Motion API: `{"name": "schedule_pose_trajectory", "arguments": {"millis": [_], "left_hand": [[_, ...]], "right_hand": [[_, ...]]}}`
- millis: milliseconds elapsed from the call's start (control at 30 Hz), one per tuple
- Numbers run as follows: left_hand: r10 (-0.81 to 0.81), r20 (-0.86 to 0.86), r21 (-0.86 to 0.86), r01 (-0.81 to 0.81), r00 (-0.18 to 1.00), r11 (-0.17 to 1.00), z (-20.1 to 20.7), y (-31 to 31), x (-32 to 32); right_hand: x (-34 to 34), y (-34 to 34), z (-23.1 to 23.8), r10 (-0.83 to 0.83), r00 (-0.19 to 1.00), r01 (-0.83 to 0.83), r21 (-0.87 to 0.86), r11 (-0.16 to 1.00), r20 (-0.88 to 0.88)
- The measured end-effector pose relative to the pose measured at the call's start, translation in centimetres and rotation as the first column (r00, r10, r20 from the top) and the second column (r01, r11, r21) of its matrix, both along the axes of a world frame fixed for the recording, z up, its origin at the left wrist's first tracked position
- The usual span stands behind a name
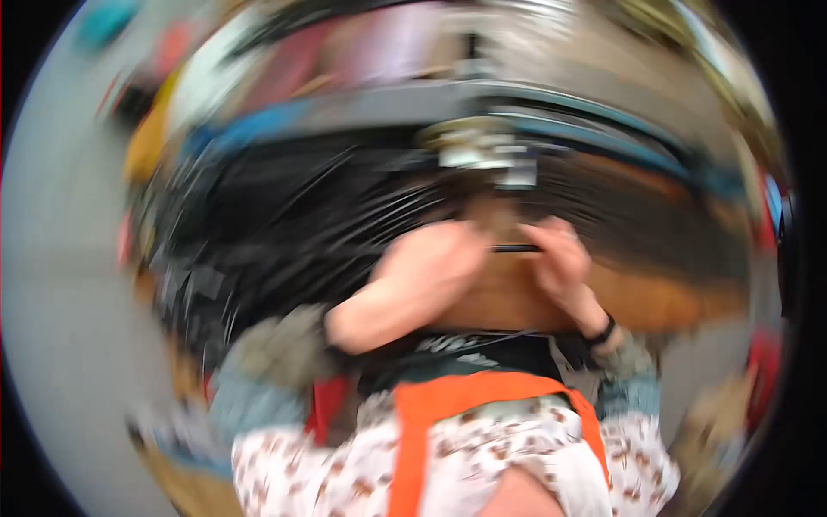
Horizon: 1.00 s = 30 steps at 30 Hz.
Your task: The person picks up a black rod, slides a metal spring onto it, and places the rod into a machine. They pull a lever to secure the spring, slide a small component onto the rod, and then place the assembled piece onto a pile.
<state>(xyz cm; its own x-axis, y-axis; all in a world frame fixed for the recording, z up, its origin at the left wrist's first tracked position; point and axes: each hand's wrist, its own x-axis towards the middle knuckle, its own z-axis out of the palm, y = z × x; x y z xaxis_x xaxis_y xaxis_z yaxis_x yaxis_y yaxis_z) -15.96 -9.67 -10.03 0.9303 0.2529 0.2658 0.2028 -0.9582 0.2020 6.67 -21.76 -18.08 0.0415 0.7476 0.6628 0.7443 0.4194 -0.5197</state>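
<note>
Motion blurs the whole picture. My left hand [435,263] is over the near part of the worktable, its fingers curled inward and smeared. Facing it, my right hand [562,263] has its fingers bent toward the left one. A thin black strip or rod [515,248] spans the gap between both hands; whether either grips it is unclear. Just beyond the fingers is a blurred brown shape [491,211] whose kind does not show. Farther off sits a small group of white pieces [482,155] on or by a roundish, yellowish thing.
Shiny black plastic sheeting [284,207] covers the left of the table. Bare brown wood [672,289] shows at the right and below my hands. A grey-blue rail [388,103] runs along the back. Blurred yellow and red things [151,142] stand beyond the left end, beside grey floor.
</note>
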Motion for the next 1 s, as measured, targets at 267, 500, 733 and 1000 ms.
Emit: {"name": "schedule_pose_trajectory", "arguments": {"millis": [267,500,733,1000], "left_hand": [[-0.160,-0.124,0.374,0.195,0.979,0.906,9.1,6.4,7.7],[-0.210,-0.189,0.348,0.265,0.959,0.899,8.6,9.4,14.8],[-0.187,-0.107,0.395,0.214,0.977,0.894,8.7,11.0,15.1],[-0.129,-0.023,0.470,0.124,0.991,0.874,9.4,11.6,11.0]], "right_hand": [[11.6,-2.1,1.9,-0.601,0.795,0.597,0.069,0.799,0.082],[21.7,-4.3,-0.9,-0.718,0.680,0.733,-0.148,0.664,0.148],[15.9,-2.4,3.4,-0.465,0.882,0.469,0.055,0.881,-0.070],[12.2,-0.5,4.3,-0.375,0.826,0.301,-0.235,0.924,-0.420]]}}
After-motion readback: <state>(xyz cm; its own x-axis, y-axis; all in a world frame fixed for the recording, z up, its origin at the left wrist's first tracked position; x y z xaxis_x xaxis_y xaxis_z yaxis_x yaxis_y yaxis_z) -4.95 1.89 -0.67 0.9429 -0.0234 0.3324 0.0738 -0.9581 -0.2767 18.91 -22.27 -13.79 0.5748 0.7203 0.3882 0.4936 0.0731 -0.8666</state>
